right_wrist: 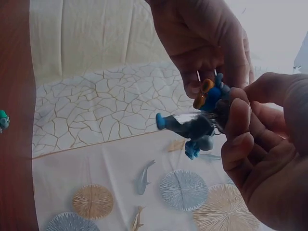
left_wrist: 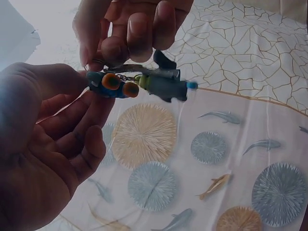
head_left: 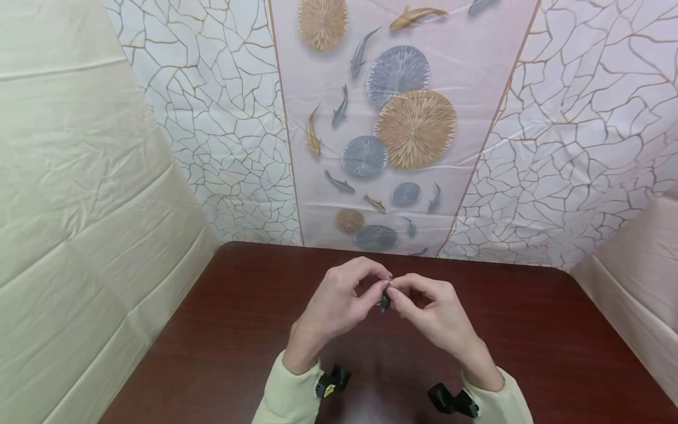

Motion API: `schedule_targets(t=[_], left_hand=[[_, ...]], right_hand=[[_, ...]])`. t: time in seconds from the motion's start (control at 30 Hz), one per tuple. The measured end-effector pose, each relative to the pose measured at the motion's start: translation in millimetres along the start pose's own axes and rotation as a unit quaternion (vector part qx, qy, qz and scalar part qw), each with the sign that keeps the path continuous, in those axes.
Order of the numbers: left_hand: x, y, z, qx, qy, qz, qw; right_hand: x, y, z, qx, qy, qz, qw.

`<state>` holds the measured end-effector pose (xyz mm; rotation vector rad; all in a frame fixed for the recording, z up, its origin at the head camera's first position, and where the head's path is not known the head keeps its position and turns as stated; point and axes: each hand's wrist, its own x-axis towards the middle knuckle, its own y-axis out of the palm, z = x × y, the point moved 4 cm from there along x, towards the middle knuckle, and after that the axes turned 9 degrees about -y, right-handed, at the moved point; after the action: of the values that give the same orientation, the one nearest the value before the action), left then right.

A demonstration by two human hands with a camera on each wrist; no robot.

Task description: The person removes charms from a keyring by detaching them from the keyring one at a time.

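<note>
Small dark and blue figure charms (head_left: 384, 301) with orange parts hang from what looks like a metal key ring (head_left: 391, 282). My left hand (head_left: 343, 294) pinches this keychain between thumb and fingertips. Opposite it, my right hand (head_left: 435, 306) pinches the ring, its fingertips close against the left ones. In the left wrist view a blue and orange charm (left_wrist: 113, 85) sits by the left thumb, with a dark figure (left_wrist: 166, 87) on a short chain beside it. The right wrist view shows a dark figure with a blue tip (right_wrist: 185, 126) dangling below the fingers, which hide much of the ring.
Both hands are above a dark red-brown table (head_left: 222, 330). Patterned cloth (head_left: 365, 106) with fish and round leaf shapes hangs behind it, and plain cream cloth (head_left: 79, 176) is on the left. A small green-topped object (right_wrist: 4, 120) shows at the right wrist view's left edge.
</note>
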<state>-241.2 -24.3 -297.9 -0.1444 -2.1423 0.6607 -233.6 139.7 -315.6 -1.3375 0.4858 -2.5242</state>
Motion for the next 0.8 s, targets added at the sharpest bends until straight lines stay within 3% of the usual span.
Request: schedule_targets(t=[0.27,0.37,0.63,0.8], left_hand=[[-0.6,0.6,0.7,0.007,-0.011,-0.009,0.9999],[-0.8,0.9,0.3,0.003,-0.013,-0.013,0.9998],[0.7,3.1,-5.5,0.0,0.033,-0.016,0.9993],[1.5,3.4,-6.4,0.01,0.05,-0.022,0.9985]], right_hand=[[0.6,-0.9,2.6,0.011,-0.056,0.009,0.998],[0.4,-0.9,2.7,0.022,-0.057,0.009,0.998],[-0.3,-4.4,-1.1,-0.003,0.02,-0.03,0.999],[0.6,-4.7,-0.6,0.015,0.047,-0.04,0.998]])
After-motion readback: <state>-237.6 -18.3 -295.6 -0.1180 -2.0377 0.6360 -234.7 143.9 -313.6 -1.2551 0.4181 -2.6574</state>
